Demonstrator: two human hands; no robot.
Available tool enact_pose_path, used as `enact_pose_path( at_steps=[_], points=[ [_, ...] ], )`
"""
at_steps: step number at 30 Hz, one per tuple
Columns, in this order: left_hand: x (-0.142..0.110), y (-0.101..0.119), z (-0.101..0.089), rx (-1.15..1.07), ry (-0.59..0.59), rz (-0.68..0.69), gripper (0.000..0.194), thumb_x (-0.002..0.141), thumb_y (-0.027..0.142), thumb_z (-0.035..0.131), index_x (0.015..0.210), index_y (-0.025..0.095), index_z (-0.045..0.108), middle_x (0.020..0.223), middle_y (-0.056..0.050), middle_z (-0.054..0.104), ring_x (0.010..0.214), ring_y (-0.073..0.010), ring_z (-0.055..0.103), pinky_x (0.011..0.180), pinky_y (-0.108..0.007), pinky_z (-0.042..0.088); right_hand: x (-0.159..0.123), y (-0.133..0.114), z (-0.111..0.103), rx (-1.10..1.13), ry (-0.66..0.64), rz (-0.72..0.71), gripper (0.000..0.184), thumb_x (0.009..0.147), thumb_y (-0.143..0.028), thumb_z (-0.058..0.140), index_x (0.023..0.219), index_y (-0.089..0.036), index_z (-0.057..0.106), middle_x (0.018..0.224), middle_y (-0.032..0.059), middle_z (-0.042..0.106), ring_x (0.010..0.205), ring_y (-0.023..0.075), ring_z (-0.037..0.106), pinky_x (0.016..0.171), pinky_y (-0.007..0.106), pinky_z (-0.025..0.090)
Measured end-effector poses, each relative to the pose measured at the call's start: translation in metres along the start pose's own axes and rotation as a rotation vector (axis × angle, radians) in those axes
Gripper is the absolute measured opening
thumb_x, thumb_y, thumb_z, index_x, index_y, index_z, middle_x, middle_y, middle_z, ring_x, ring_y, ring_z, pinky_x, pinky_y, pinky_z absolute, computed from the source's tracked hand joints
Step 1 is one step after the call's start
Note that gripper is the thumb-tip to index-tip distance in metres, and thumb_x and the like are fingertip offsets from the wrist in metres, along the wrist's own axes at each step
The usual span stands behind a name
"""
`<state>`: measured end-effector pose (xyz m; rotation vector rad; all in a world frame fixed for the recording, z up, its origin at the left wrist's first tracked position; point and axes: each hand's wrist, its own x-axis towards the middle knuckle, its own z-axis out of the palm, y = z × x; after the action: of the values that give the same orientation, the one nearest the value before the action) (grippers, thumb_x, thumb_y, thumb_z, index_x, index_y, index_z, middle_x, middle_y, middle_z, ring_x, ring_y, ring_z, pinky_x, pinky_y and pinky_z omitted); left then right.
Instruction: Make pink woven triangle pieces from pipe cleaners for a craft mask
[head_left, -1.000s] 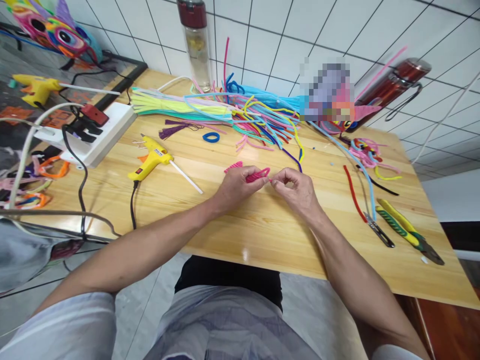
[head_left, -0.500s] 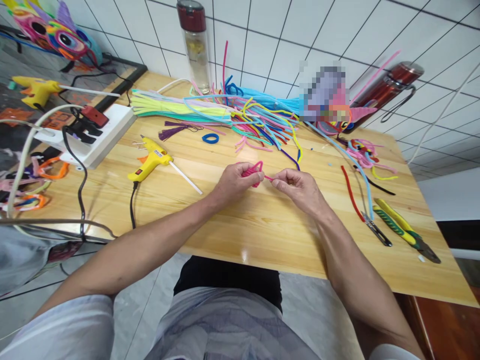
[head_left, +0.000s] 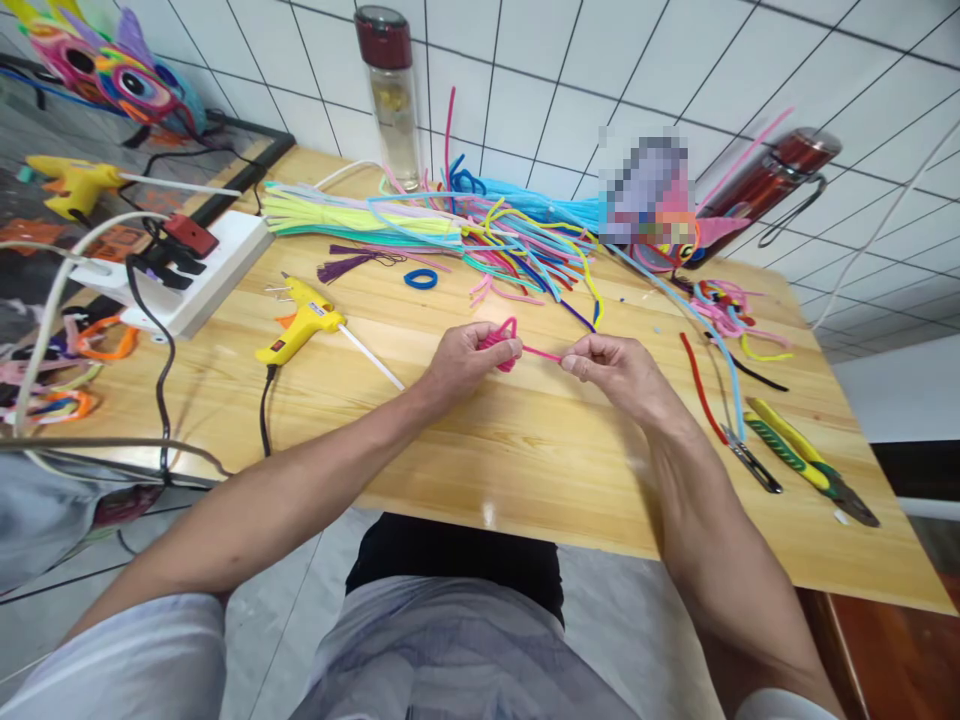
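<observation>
My left hand (head_left: 463,362) is closed around a bent, looped pink pipe cleaner (head_left: 504,345) above the middle of the wooden table (head_left: 525,460). A straight end of that pipe cleaner runs to the right into my right hand (head_left: 619,368), which pinches it between thumb and fingers. Both hands hover just over the tabletop, a short gap apart. Behind them lies a spread pile of pipe cleaners (head_left: 480,235) in many colours.
A yellow glue gun (head_left: 304,320) with its cord lies left of my hands, beside a white power strip (head_left: 191,275). Yellow-green pliers (head_left: 806,460), small scissors (head_left: 754,465) and a red pipe cleaner (head_left: 701,385) lie at right. Two bottles (head_left: 390,90) stand at the back wall.
My hands have drawn apart, stretching a straight pink strand between them. The looped part has turned and bunched up in my left hand.
</observation>
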<state>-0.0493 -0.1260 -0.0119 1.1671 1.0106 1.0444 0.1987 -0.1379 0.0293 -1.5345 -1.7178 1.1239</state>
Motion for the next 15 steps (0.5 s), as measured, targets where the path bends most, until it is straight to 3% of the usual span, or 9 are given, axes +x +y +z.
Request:
enact_pose_path(
  at_steps=[4,6,9,11,15],
  points=[
    [0.001,-0.001,0.0,0.038,0.019,0.015,0.047,0.069,0.059,0.095,0.073,0.017,0.076,0.073,-0.003,0.072,0.072,-0.0158,0.06,0.073,-0.03,0.048,0.001,0.006,-0.006,-0.048,-0.01,-0.009,0.04,0.082,-0.059,0.083,0.081,-0.019,0.08,0.071,0.0013,0.068,0.067,0.016,0.055,0.067,0.033,0.043],
    [0.001,-0.002,0.0,0.049,0.025,0.011,0.047,0.069,0.06,0.095,0.073,0.017,0.075,0.072,-0.003,0.071,0.071,-0.0157,0.059,0.072,-0.03,0.048,0.002,0.009,-0.004,-0.069,0.055,-0.052,0.037,0.085,-0.056,0.082,0.088,-0.02,0.082,0.077,0.0032,0.073,0.07,0.0183,0.06,0.07,0.035,0.048],
    [0.0,-0.005,0.002,0.046,0.035,0.009,0.046,0.072,0.059,0.092,0.073,0.017,0.073,0.072,-0.002,0.07,0.071,-0.0152,0.057,0.071,-0.03,0.047,0.004,0.011,0.009,-0.173,0.25,-0.232,0.032,0.085,-0.048,0.084,0.104,-0.021,0.085,0.097,0.008,0.081,0.087,0.0245,0.072,0.086,0.041,0.057],
    [-0.001,-0.007,0.004,0.036,0.027,0.02,0.044,0.075,0.058,0.09,0.074,0.018,0.072,0.073,-0.002,0.069,0.071,-0.0147,0.057,0.072,-0.03,0.047,0.004,0.01,0.022,-0.238,0.287,-0.353,0.03,0.088,-0.043,0.084,0.109,-0.023,0.085,0.104,0.0095,0.083,0.096,0.027,0.076,0.094,0.043,0.058],
    [-0.003,-0.006,0.008,-0.012,-0.024,0.039,0.044,0.079,0.059,0.089,0.08,0.018,0.075,0.079,-0.002,0.072,0.076,-0.0154,0.061,0.079,-0.031,0.05,0.001,0.008,0.039,-0.305,0.242,-0.419,0.012,0.096,-0.033,0.074,0.092,-0.025,0.082,0.09,0.0068,0.082,0.085,0.0242,0.074,0.084,0.039,0.057]
  ],
)
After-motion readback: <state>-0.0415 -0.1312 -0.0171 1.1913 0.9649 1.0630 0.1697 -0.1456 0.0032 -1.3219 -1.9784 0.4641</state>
